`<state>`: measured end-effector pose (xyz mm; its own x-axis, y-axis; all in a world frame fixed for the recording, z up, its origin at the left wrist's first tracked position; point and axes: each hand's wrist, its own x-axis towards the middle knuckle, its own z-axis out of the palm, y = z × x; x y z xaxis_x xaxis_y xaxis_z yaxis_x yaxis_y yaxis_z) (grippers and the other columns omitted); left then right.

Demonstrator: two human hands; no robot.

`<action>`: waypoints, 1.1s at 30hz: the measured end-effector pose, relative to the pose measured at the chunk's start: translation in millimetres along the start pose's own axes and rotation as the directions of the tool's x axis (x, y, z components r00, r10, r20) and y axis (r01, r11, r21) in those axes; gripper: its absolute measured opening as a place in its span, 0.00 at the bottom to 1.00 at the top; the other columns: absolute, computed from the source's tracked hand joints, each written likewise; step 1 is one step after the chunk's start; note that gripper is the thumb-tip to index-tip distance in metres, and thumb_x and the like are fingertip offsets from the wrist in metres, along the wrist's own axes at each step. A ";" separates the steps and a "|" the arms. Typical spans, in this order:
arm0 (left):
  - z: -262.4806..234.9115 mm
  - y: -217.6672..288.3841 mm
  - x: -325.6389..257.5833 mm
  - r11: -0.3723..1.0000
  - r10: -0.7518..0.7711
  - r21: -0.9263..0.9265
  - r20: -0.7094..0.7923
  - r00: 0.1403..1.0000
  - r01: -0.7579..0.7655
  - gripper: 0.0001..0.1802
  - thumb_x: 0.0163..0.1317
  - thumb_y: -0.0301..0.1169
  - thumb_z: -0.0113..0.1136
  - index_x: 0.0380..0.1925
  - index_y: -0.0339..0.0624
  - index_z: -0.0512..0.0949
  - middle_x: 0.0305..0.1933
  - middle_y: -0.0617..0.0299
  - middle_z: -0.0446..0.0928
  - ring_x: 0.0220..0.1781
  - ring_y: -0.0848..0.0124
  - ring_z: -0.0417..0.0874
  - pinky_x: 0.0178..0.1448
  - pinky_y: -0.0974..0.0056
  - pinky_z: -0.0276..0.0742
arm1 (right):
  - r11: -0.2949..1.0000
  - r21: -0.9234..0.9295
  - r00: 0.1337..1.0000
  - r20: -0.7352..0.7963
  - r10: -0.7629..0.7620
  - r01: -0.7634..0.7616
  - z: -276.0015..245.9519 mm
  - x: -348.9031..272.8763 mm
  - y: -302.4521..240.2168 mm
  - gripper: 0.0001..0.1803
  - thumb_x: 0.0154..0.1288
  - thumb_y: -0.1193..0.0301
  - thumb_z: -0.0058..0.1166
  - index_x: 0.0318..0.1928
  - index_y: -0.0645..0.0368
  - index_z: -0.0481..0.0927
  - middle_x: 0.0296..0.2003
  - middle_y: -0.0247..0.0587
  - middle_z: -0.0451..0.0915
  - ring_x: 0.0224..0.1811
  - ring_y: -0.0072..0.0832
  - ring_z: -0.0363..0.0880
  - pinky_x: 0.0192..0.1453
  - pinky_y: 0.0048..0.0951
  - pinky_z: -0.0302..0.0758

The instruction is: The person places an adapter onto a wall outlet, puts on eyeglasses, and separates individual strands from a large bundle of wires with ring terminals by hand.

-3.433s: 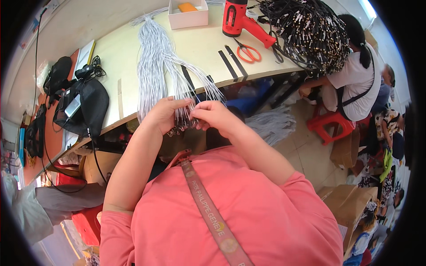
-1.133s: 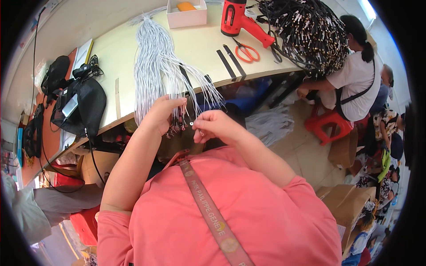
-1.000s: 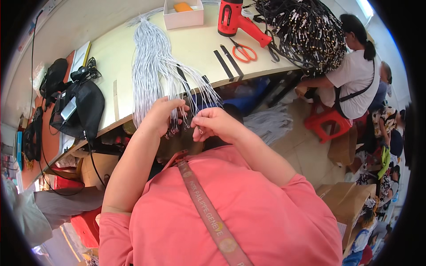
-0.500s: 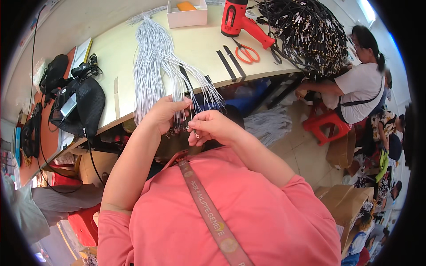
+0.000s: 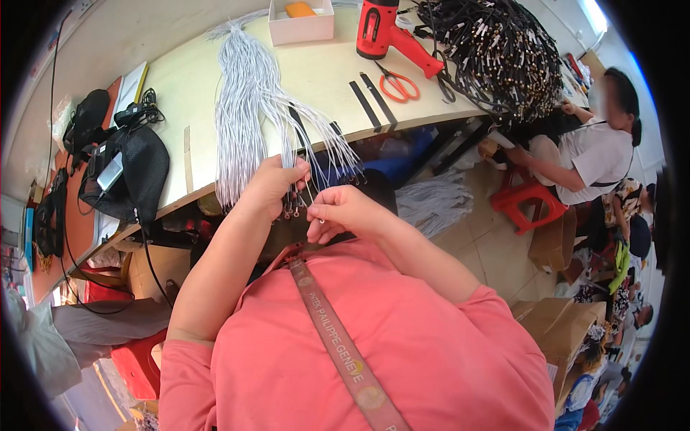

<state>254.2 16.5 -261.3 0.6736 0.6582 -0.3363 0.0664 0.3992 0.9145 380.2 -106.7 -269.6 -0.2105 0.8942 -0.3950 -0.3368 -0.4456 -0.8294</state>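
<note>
A long bundle of thin white wires (image 5: 244, 108) lies over the table and hangs past its front edge. My left hand (image 5: 279, 183) is closed around several of these wires close to their ends, where small ring terminals (image 5: 291, 212) poke out below the fingers. Just to its right, my right hand (image 5: 345, 213) pinches the end of a single wire, and a ring terminal (image 5: 320, 221) shows at its fingertips. More wires with dark ends (image 5: 352, 169) fan out over the table edge beyond my hands.
On the table (image 5: 180, 93) are a red heat gun (image 5: 392, 43), orange-handled scissors (image 5: 399, 86), black strips (image 5: 366, 108), a white box (image 5: 302, 27) and a heap of black cables (image 5: 496, 57). A black bag (image 5: 133, 172) sits left. A co-worker (image 5: 596, 144) sits at right near a red stool (image 5: 528, 205).
My right hand has drawn slightly away from the left, still pinching a wire end. The co-worker at right has turned and leaned back a little from the table.
</note>
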 end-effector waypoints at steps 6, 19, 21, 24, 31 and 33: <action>-6.4 8.7 -2.2 0.999 -0.008 0.034 0.049 0.999 0.006 0.06 0.56 0.26 0.57 0.33 0.37 0.73 0.27 0.62 0.73 0.27 0.75 0.71 0.32 0.71 0.68 | 0.994 -0.106 0.996 -0.074 -0.048 0.040 -6.8 -3.3 -4.4 0.10 0.63 0.66 0.50 0.35 0.61 0.74 0.28 0.42 0.80 0.31 0.27 0.81 0.34 0.23 0.77; -2.8 14.1 -8.8 0.992 -0.120 -0.034 -0.001 0.993 0.119 0.14 0.55 0.29 0.61 0.40 0.37 0.71 0.33 0.60 0.75 0.32 0.72 0.76 0.32 0.68 0.73 | 0.974 -0.140 0.968 -0.152 -0.201 0.180 -5.8 21.9 1.0 0.11 0.61 0.64 0.54 0.29 0.59 0.77 0.22 0.32 0.76 0.23 0.18 0.73 0.26 0.19 0.68; -7.2 15.4 -8.9 0.992 -0.123 -0.017 0.024 0.992 0.123 0.14 0.55 0.30 0.61 0.40 0.38 0.72 0.33 0.60 0.75 0.32 0.72 0.76 0.30 0.69 0.72 | 0.973 -0.133 0.967 -0.145 -0.208 0.189 -7.0 20.7 1.2 0.11 0.61 0.64 0.53 0.29 0.59 0.77 0.21 0.31 0.76 0.22 0.18 0.73 0.25 0.18 0.67; -14.3 12.4 -6.0 0.992 -0.122 0.013 0.052 0.991 0.122 0.13 0.55 0.30 0.61 0.39 0.38 0.72 0.32 0.61 0.76 0.31 0.73 0.76 0.28 0.69 0.71 | 0.977 -0.092 0.963 -0.174 -0.204 0.190 -7.3 18.5 2.3 0.11 0.61 0.64 0.53 0.30 0.58 0.78 0.23 0.33 0.77 0.23 0.18 0.74 0.25 0.18 0.67; -10.9 14.0 -6.3 0.991 -0.128 0.043 0.010 0.992 0.128 0.10 0.57 0.30 0.59 0.36 0.38 0.74 0.29 0.63 0.76 0.25 0.75 0.74 0.27 0.70 0.69 | 0.986 0.007 0.970 -0.180 -0.163 0.167 -10.2 14.2 1.0 0.11 0.62 0.64 0.53 0.31 0.59 0.78 0.25 0.35 0.79 0.25 0.19 0.76 0.28 0.18 0.70; -12.9 6.8 -2.4 0.995 -0.092 0.038 -0.009 0.996 0.092 0.10 0.57 0.30 0.59 0.36 0.38 0.74 0.29 0.63 0.76 0.25 0.75 0.74 0.27 0.70 0.70 | 0.986 0.021 0.972 -0.171 -0.161 0.167 -9.4 12.9 -0.2 0.11 0.62 0.64 0.53 0.31 0.59 0.78 0.26 0.35 0.79 0.26 0.19 0.76 0.29 0.18 0.72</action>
<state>243.5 25.9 -257.2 0.6577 0.6248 -0.4207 0.1563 0.4332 0.8876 386.2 -94.7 -278.2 0.0065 0.9482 -0.3177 -0.3864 -0.2907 -0.8753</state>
